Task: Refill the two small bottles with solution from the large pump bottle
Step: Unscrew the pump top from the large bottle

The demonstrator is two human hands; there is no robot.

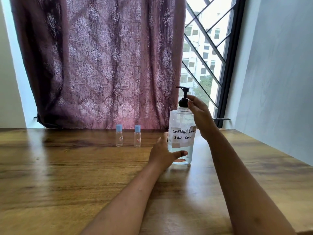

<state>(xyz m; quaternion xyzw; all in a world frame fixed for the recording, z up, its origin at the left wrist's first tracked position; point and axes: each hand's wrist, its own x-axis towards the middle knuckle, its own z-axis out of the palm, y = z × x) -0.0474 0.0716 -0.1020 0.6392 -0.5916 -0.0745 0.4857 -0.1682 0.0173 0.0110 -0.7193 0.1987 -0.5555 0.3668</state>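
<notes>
Opening step: left hand grips the pump bottle base; right hand fingers pinch its black collar, likely unscrewing. Both small bottles, at nine o'clock, need uncapping next.

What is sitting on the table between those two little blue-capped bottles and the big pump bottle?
Nothing stands there: in the head view, only bare wooden table separates the nearer small bottle from the pump bottle, apart from the left hand reaching around its base.
</notes>
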